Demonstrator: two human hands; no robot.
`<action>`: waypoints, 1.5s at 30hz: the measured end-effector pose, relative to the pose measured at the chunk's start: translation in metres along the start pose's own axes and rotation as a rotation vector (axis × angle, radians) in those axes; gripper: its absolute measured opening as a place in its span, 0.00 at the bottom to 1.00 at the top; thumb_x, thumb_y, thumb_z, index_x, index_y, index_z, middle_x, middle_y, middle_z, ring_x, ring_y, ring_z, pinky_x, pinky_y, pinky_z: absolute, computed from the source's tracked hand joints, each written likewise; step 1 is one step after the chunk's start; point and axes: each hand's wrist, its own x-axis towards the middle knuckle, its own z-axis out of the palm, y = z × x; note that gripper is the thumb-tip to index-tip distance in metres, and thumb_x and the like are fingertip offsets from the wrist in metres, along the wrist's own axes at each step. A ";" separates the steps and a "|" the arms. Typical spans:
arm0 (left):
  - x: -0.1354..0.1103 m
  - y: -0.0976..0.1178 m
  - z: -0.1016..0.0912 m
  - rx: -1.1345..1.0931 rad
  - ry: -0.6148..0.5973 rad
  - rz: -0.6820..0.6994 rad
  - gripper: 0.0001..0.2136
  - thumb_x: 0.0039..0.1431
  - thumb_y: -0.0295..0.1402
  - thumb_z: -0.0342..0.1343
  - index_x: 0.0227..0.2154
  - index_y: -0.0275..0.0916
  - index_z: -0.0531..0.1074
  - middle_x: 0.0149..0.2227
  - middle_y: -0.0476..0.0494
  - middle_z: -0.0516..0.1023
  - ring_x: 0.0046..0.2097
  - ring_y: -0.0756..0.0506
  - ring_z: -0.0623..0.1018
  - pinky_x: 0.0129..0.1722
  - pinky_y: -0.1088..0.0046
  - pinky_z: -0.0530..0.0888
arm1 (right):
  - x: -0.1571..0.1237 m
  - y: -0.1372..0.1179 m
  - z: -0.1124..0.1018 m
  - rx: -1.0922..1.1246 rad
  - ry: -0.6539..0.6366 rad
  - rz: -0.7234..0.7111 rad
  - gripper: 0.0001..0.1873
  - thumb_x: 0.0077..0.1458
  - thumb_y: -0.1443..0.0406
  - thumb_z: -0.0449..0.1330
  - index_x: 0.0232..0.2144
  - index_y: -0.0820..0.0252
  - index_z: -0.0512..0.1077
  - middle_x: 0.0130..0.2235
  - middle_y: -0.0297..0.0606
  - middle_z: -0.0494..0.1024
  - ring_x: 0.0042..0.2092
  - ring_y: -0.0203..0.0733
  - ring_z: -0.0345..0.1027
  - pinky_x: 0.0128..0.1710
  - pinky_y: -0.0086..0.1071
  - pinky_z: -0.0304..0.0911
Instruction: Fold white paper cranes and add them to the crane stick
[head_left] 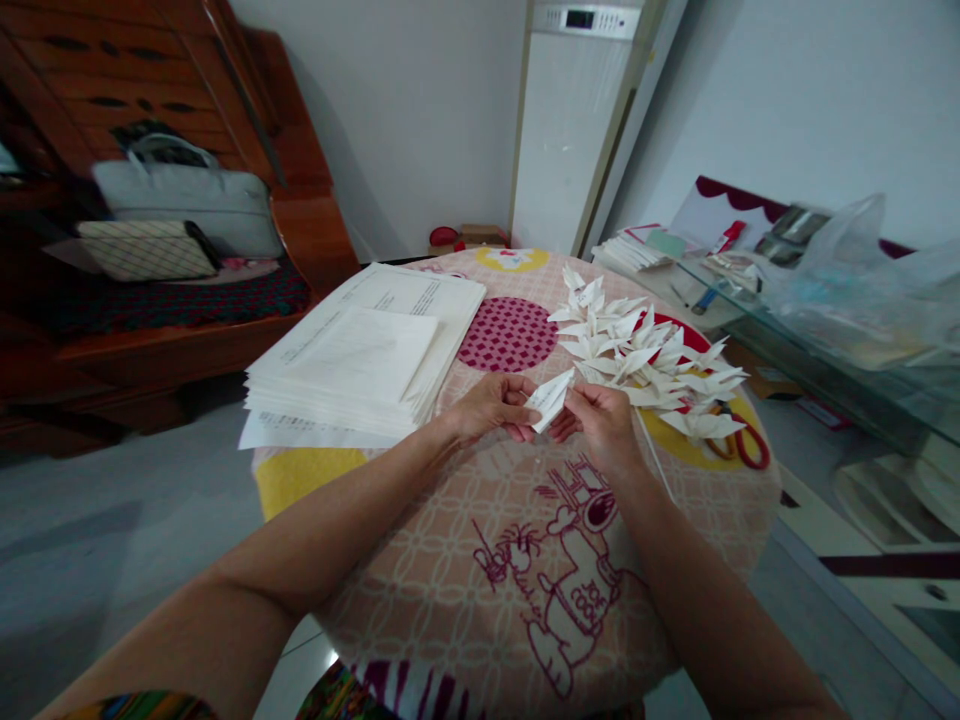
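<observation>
White folded paper (552,402): pinched over the patterned worktop (450,560), near its middle.
Left grip (489,406): closed on the paper's lower left edge.
Right grip (609,420): closed on its upper right end; I hold it tilted.
Pointed paper shapes (637,350): clustered beyond my right grip.
Paper stack (375,287): left, smaller sheets (367,350) on top.

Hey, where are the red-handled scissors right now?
In the head view, the scissors lie near the right edge of the cloth-covered table, partly hidden by the folded white papers and to the right of the right hand.
</observation>
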 end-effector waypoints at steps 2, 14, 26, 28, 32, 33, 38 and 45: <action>0.000 0.001 -0.002 0.002 -0.015 -0.006 0.23 0.38 0.34 0.76 0.36 0.31 0.73 0.25 0.45 0.81 0.21 0.51 0.78 0.21 0.80 0.75 | 0.000 -0.002 0.000 0.016 -0.012 0.033 0.17 0.45 0.52 0.66 0.21 0.60 0.75 0.18 0.37 0.77 0.18 0.41 0.71 0.16 0.31 0.69; 0.006 -0.007 -0.008 0.024 -0.012 0.041 0.20 0.43 0.41 0.74 0.31 0.31 0.74 0.22 0.47 0.79 0.22 0.53 0.76 0.24 0.81 0.74 | 0.002 -0.002 0.000 0.004 0.053 -0.108 0.15 0.46 0.54 0.67 0.22 0.59 0.75 0.19 0.34 0.77 0.19 0.40 0.71 0.19 0.31 0.71; 0.002 -0.001 -0.006 0.113 -0.014 0.058 0.20 0.42 0.42 0.74 0.29 0.31 0.74 0.22 0.47 0.78 0.21 0.52 0.76 0.22 0.81 0.73 | 0.004 0.002 0.002 0.067 0.092 -0.076 0.15 0.45 0.53 0.66 0.22 0.58 0.75 0.21 0.34 0.77 0.20 0.38 0.69 0.18 0.31 0.70; 0.002 -0.001 -0.005 0.115 -0.023 0.067 0.21 0.42 0.42 0.74 0.30 0.31 0.75 0.22 0.46 0.78 0.21 0.52 0.77 0.22 0.81 0.73 | 0.003 0.001 0.002 0.067 0.108 -0.066 0.14 0.44 0.54 0.66 0.21 0.59 0.74 0.20 0.33 0.77 0.20 0.38 0.69 0.18 0.31 0.69; 0.003 -0.003 -0.003 0.146 -0.021 0.087 0.22 0.42 0.43 0.73 0.30 0.30 0.74 0.21 0.46 0.78 0.21 0.52 0.76 0.22 0.80 0.73 | 0.000 -0.001 0.003 0.046 0.157 -0.088 0.11 0.44 0.58 0.65 0.19 0.59 0.74 0.17 0.32 0.74 0.17 0.37 0.66 0.17 0.31 0.67; 0.003 -0.003 -0.003 0.158 -0.020 0.094 0.21 0.42 0.43 0.73 0.30 0.30 0.74 0.21 0.46 0.77 0.21 0.52 0.76 0.22 0.80 0.73 | 0.000 0.000 0.004 0.051 0.169 -0.101 0.11 0.45 0.58 0.65 0.19 0.58 0.73 0.17 0.31 0.74 0.17 0.37 0.65 0.16 0.31 0.67; 0.005 -0.006 -0.003 0.186 0.005 0.151 0.20 0.46 0.44 0.71 0.30 0.32 0.73 0.21 0.47 0.76 0.21 0.52 0.75 0.23 0.80 0.72 | 0.001 0.004 0.004 0.058 0.144 -0.146 0.12 0.48 0.56 0.64 0.22 0.57 0.75 0.21 0.33 0.76 0.21 0.39 0.69 0.20 0.32 0.69; 0.001 -0.007 0.007 0.563 0.346 0.397 0.14 0.49 0.31 0.67 0.40 0.36 0.75 0.29 0.51 0.75 0.28 0.53 0.74 0.28 0.79 0.70 | -0.004 0.006 0.004 -0.135 0.210 -0.313 0.16 0.55 0.57 0.60 0.19 0.56 0.70 0.19 0.30 0.71 0.20 0.37 0.65 0.19 0.30 0.65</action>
